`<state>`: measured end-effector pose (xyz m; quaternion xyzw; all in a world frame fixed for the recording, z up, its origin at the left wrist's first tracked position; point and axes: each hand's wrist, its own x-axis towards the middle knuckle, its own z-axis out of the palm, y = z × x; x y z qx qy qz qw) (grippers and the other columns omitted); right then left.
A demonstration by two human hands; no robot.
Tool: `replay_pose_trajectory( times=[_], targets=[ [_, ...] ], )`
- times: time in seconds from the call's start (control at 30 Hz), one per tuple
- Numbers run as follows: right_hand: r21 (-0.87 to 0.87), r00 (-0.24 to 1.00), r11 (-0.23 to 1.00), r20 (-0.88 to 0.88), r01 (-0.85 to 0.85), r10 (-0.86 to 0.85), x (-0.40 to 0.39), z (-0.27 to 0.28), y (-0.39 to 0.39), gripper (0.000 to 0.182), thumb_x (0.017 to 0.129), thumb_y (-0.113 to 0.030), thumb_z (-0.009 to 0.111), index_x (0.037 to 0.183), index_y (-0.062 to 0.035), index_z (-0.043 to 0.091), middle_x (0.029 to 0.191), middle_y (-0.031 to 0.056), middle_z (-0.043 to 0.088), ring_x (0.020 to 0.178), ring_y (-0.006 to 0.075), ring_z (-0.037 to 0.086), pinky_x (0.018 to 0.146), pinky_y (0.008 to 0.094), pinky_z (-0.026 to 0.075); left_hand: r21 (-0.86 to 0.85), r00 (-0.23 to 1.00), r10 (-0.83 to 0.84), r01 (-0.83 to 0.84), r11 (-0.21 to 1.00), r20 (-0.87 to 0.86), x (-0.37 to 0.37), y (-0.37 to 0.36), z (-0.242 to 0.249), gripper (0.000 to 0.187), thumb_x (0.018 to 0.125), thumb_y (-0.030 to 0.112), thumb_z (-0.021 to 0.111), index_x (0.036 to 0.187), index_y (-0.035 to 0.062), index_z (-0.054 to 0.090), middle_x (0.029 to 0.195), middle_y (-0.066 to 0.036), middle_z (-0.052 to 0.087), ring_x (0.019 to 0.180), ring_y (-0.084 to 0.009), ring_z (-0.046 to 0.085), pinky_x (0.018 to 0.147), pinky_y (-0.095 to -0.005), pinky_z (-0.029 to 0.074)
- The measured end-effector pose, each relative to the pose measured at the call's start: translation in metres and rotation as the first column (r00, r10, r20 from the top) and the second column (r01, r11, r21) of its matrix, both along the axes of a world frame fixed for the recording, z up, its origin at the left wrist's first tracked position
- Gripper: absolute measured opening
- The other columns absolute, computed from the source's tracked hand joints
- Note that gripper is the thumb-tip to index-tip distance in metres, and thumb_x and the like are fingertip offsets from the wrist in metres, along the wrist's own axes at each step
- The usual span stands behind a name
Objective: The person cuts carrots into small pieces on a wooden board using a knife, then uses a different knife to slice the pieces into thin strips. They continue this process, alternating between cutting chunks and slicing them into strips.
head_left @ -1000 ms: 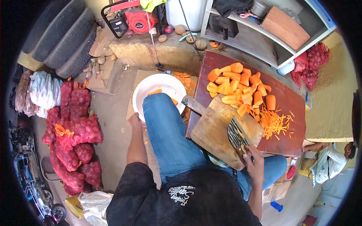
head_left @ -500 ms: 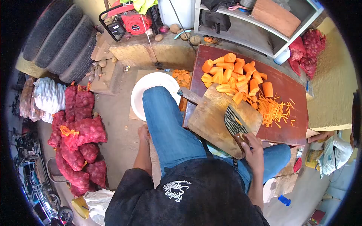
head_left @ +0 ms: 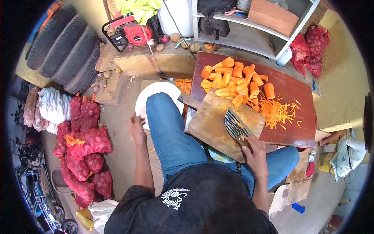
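Note:
My right hand (head_left: 255, 154) is wrapped round the handle of a knife (head_left: 235, 126), whose dark patterned blade lies over a wooden cutting board (head_left: 216, 119). A small orange strip sits on the blade. The board rests at the near edge of a dark red table (head_left: 288, 89). Peeled carrot pieces (head_left: 233, 80) are heaped beyond the board, with thin carrot strips (head_left: 276, 113) to their right. My left hand (head_left: 137, 126) is beside the rim of a white basin (head_left: 156, 86), its fingers apart and holding nothing.
Red net sacks (head_left: 89, 144) lie on the floor at left, below stacked tires (head_left: 64, 46). A red engine (head_left: 138, 35) stands on a ledge. A grey shelf (head_left: 243, 29) is behind the table. Orange peelings (head_left: 183, 84) lie beside the basin.
My left hand has moved up and left from beside my knee to the basin's rim. My right hand still holds the knife over the board. The view has shifted slightly.

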<state>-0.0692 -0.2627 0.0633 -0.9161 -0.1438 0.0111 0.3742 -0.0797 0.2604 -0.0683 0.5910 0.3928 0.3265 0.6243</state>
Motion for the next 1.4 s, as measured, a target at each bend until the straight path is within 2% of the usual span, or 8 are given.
replay_pose_trajectory(
  times=[0.27, 0.47, 0.77, 0.87, 1.0, 1.1, 1.2, 1.4],
  targets=[
    [-0.189, 0.991, 0.979, 0.094, -0.074, 0.093, -0.002, 0.01, 0.014, 0.052, 0.083, -0.009, 0.088, 0.131, -0.0026, 0.071, 0.135, 0.0188, 0.069, 0.117, 0.0421, 0.064, 0.105, 0.051, 0.047, 0.608, 0.916, -0.399, 0.296, 0.737, 0.037, 0.088, -0.113, 0.115, 0.025, 0.098, 0.001, 0.078, 0.122, -0.0035, 0.073, 0.106, -0.012, 0.075, 0.096, -0.0202, 0.072, 0.09, -0.0336, 0.057],
    [-0.279, 0.991, 0.955, 0.061, -0.1, 0.121, 0.002, 0.006, 0.016, 0.054, 0.083, -0.01, 0.086, 0.134, -0.0046, 0.068, 0.126, 0.0181, 0.066, 0.115, 0.0412, 0.064, 0.099, 0.0524, 0.046, 0.843, 0.804, -0.588, 0.373, 0.388, -0.086, 0.097, -0.169, 0.095, 0.022, 0.086, 0.005, 0.084, 0.107, 0.0057, 0.076, 0.1, -0.011, 0.073, 0.097, -0.0328, 0.069, 0.091, -0.0452, 0.05],
    [-0.271, 0.976, 0.946, 0.081, -0.175, 0.204, 0.009, 0.001, 0.01, 0.048, 0.086, -0.008, 0.083, 0.132, -0.0073, 0.066, 0.112, 0.016, 0.067, 0.103, 0.0399, 0.065, 0.091, 0.0492, 0.053, 0.867, 0.596, -0.7, 0.494, -0.065, -0.392, 0.149, -0.212, 0.106, 0.039, 0.091, 0.021, 0.08, 0.127, 0.0072, 0.069, 0.121, -0.012, 0.067, 0.115, -0.0345, 0.062, 0.099, -0.052, 0.043],
    [-0.231, 0.982, 0.956, 0.006, -0.182, 0.188, 0.01, 0.008, 0.012, 0.04, 0.09, -0.008, 0.079, 0.129, -0.0085, 0.07, 0.115, 0.0174, 0.07, 0.107, 0.0412, 0.065, 0.096, 0.05, 0.054, 0.796, 0.527, -0.667, 0.581, -0.17, -0.527, 0.185, -0.23, 0.086, 0.03, 0.091, 0.018, 0.082, 0.118, 0.0103, 0.071, 0.119, -0.011, 0.067, 0.11, -0.0344, 0.063, 0.096, -0.0519, 0.044],
    [-0.141, 0.993, 0.983, -0.011, -0.115, 0.114, 0.009, 0.005, 0.003, 0.042, 0.093, -0.004, 0.075, 0.134, -0.0036, 0.067, 0.122, 0.0197, 0.072, 0.11, 0.0442, 0.068, 0.098, 0.0496, 0.056, 0.858, 0.564, -0.701, 0.495, -0.136, -0.437, 0.191, -0.237, 0.078, 0.024, 0.092, 0.011, 0.079, 0.114, 0.0083, 0.071, 0.107, -0.012, 0.07, 0.1, -0.0345, 0.066, 0.091, -0.05, 0.046],
    [0.0, 0.998, 1.0, -0.046, -0.03, 0.03, 0.007, 0.019, 0.0, 0.045, 0.098, -0.004, 0.072, 0.141, 0.0022, 0.063, 0.126, 0.0236, 0.071, 0.114, 0.0456, 0.07, 0.1, 0.0482, 0.057, 0.805, 0.539, -0.794, 0.583, 0.112, -0.28, 0.174, -0.234, 0.077, 0.026, 0.093, 0.006, 0.076, 0.119, 0.0038, 0.072, 0.096, -0.015, 0.073, 0.091, -0.0373, 0.069, 0.085, -0.0497, 0.051],
    [0.151, 0.987, 0.986, -0.156, 0.072, -0.048, 0.012, 0.027, 0.001, 0.048, 0.104, -0.007, 0.067, 0.148, 0.0066, 0.057, 0.136, 0.0293, 0.068, 0.127, 0.0488, 0.067, 0.11, 0.0467, 0.053, 0.243, 0.567, -0.806, 0.817, 0.523, -0.17, 0.131, -0.248, 0.109, 0.022, 0.097, 0.005, 0.071, 0.118, -0.0015, 0.072, 0.101, -0.023, 0.072, 0.097, -0.0399, 0.071, 0.087, -0.0529, 0.053],
    [0.176, 0.98, 0.984, -0.2, 0.025, 0.011, 0.025, 0.018, 0.007, 0.051, 0.108, -0.008, 0.061, 0.156, 0.0071, 0.052, 0.148, 0.0327, 0.064, 0.141, 0.046, 0.062, 0.12, 0.0453, 0.047, 0.625, 0.614, -0.755, 0.688, 0.37, -0.228, 0.09, -0.256, 0.079, 0.03, 0.095, 0.005, 0.075, 0.124, -0.0037, 0.073, 0.106, -0.026, 0.074, 0.1, -0.0457, 0.072, 0.087, -0.051, 0.058]
  ],
)
